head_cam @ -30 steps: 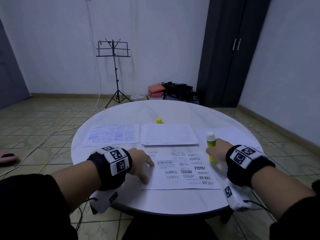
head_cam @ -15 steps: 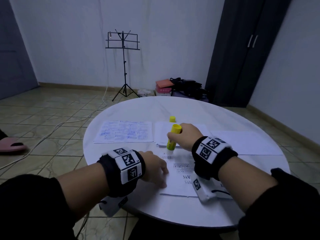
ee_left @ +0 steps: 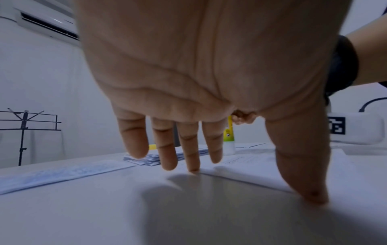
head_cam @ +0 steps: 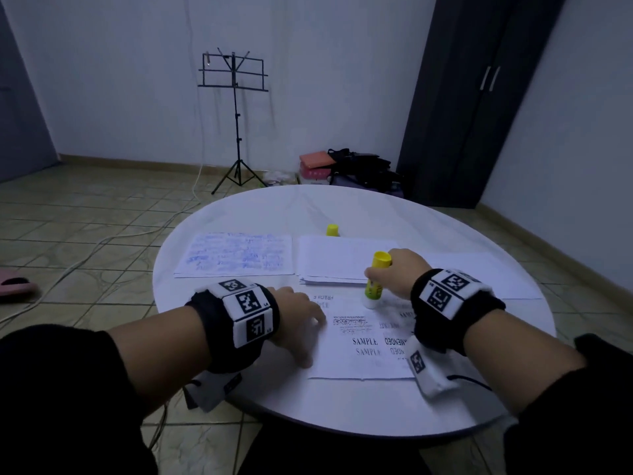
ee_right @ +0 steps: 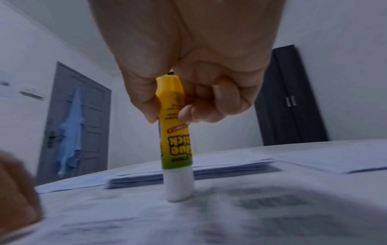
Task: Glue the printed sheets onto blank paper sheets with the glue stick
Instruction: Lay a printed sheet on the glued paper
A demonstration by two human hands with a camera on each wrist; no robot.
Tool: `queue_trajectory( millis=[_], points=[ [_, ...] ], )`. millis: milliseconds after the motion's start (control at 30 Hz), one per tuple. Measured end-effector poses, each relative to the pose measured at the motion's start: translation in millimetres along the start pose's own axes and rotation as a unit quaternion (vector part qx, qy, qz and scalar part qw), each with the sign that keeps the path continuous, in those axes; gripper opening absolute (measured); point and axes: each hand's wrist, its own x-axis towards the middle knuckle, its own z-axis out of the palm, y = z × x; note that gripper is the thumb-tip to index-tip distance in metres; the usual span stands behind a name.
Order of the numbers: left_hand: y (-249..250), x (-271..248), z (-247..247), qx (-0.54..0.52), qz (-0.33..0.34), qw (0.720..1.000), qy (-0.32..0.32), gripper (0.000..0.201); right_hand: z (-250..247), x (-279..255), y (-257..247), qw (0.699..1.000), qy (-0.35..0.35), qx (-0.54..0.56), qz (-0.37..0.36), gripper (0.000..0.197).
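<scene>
A printed sheet (head_cam: 356, 351) with "SAMPLE" text lies on the round white table (head_cam: 342, 207) near me. My right hand (head_cam: 394, 272) grips a yellow-green glue stick (head_cam: 375, 281) upside down, its white tip pressed on the sheet's far edge; in the right wrist view the glue stick (ee_right: 176, 140) stands upright on the blurred printed sheet (ee_right: 230, 215). My left hand (head_cam: 298, 320) lies with straight fingers on the sheet's left edge, and its fingertips (ee_left: 193, 167) press the paper. A stack of paper sheets (head_cam: 339, 258) sits behind.
The yellow glue cap (head_cam: 332, 230) stands beyond the stack. A sheet with blue writing (head_cam: 236, 255) lies at the left, another white sheet (head_cam: 486, 275) at the right. A music stand (head_cam: 234, 108), bags (head_cam: 356, 166) and a dark wardrobe (head_cam: 472, 97) stand behind the table.
My right hand carried the glue stick from the sheet's right side, turned it tip down, and moved it along the far edge. The left hand stayed on the sheet.
</scene>
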Motion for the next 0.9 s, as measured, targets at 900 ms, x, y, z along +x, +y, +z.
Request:
queue_trajectory(
  millis=[900],
  points=[
    [19, -21, -16, -0.049, -0.058, 0.996, -0.055, 0.078, 17, -81, -49, 0.970, -0.115, -0.026, -0.213, 0.025]
  ],
)
